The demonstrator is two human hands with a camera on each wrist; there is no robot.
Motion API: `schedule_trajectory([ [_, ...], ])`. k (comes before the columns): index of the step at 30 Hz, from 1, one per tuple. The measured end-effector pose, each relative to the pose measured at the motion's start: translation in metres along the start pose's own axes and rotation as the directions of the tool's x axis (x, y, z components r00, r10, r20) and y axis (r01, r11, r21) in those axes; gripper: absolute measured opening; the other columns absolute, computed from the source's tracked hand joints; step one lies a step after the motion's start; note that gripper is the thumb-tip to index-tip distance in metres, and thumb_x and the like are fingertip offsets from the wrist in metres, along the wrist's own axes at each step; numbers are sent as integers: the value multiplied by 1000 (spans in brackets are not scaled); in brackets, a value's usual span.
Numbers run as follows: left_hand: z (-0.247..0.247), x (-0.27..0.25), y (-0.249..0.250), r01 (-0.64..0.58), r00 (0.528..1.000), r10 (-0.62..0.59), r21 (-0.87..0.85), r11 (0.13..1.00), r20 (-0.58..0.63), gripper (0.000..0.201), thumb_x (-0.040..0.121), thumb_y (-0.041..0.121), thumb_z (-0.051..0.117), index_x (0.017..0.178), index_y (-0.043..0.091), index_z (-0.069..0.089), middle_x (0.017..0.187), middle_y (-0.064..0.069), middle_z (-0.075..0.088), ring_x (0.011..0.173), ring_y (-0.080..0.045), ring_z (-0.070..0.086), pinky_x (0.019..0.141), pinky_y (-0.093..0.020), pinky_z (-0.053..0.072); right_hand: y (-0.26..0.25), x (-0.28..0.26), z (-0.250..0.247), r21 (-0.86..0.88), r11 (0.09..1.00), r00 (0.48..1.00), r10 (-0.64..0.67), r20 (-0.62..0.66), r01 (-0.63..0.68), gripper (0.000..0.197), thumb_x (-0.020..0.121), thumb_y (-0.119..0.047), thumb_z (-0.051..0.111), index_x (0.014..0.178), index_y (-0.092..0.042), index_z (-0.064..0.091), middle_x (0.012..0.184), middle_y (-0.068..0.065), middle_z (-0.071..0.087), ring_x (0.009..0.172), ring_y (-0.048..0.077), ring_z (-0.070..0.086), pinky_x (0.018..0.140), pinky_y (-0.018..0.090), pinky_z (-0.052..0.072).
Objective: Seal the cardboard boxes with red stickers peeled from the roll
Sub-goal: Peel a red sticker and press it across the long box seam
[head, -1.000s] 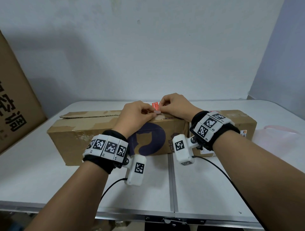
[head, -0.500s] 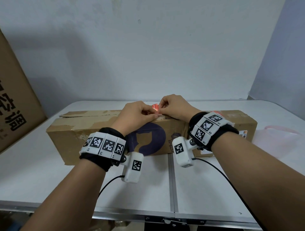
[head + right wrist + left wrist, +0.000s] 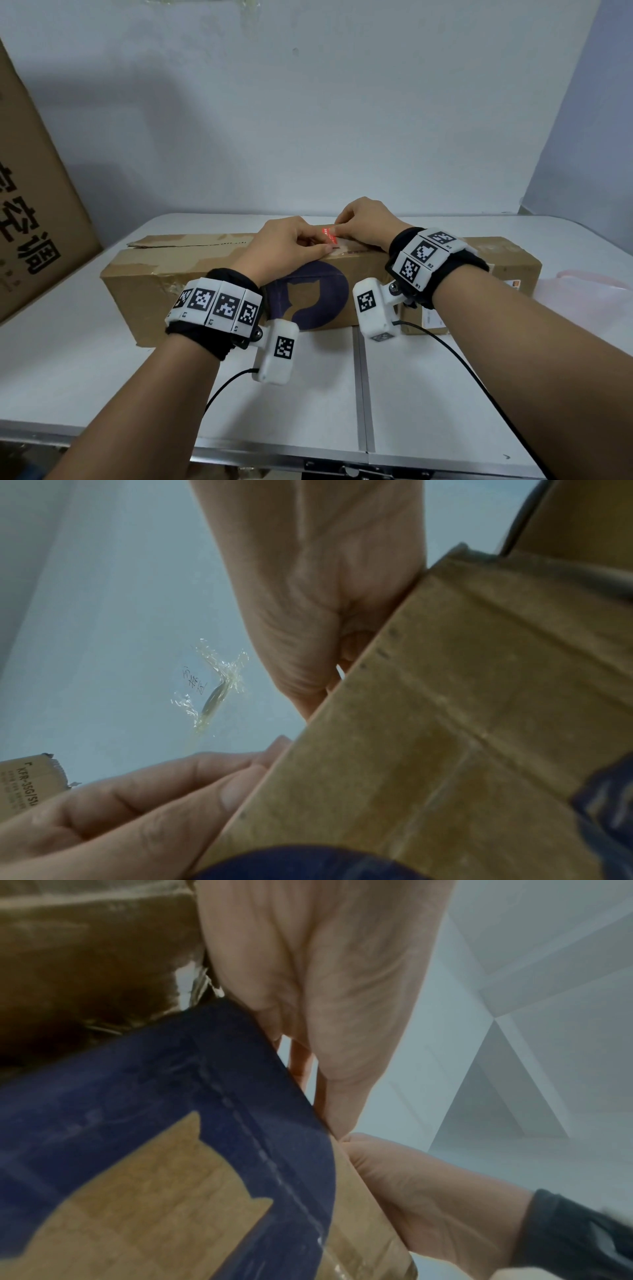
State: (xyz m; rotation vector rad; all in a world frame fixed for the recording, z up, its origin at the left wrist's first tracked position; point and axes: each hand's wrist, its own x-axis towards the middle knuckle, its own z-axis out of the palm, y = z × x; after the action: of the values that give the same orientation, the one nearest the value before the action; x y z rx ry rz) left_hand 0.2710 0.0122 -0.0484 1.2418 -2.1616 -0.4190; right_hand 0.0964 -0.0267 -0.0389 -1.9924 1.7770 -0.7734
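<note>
On the near white folding table (image 3: 102, 370) lies a long brown cardboard box (image 3: 479, 270), lengthwise left to right. Atop its front edge, the left hand (image 3: 284, 246) and right hand (image 3: 370, 219) each pinch a small red sticker (image 3: 328, 235) lying between their fingertips, roughly equally near both.

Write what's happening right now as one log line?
step: applying sticker | left hand: pinches small red sticker | right hand: pinches sticker | place: top of long brown cardboard box
</note>
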Motion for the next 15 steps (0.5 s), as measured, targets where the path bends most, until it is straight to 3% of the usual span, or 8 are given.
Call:
schedule_trajectory([
  [3,-1,0,0,8,1000,-8,-14,1000,4,16,80,37,71,94,29,75,90,6,68,90,-10,63,88,-34,51,-1,3,1,-10,1000,1000,-1,-14,1,21,85,-24,68,95,-7,74,106,7,72,92,14,59,60,17,41],
  [6,-1,0,-2,25,1000,-25,-31,999,-5,23,77,40,73,94,24,70,88,12,67,88,-6,64,89,-32,53,-1,6,3,-36,999,999,-10,-44,8,20,86,-22,67,95,-5,73,107,9,72,91,16,59,71,23,41],
  [9,-1,2,-5,40,999,-41,-34,999,-17,35,75,42,75,100,19,66,102,7,64,92,-5,64,89,-28,54,0,7,6,-45,999,997,-4,-81,1,19,90,-17,59,97,-6,72,109,10,71,100,21,63,77,25,42],
  [12,0,5,-8,62,998,-63,-60,996,-8,45,73,44,77,105,15,63,114,2,54,96,-9,65,91,-30,55,-1,4,4,-34,999,999,23,-48,-25,28,93,-28,56,101,-7,70,110,8,70,101,21,61,78,25,40],
  [15,-1,5,-8,90,996,-89,-63,994,15,52,70,48,77,108,16,61,116,2,52,98,-8,66,93,-31,54,-3,1,0,14,998,998,57,40,-58,35,85,-37,66,106,-8,68,112,6,67,102,19,60,78,28,44],
])
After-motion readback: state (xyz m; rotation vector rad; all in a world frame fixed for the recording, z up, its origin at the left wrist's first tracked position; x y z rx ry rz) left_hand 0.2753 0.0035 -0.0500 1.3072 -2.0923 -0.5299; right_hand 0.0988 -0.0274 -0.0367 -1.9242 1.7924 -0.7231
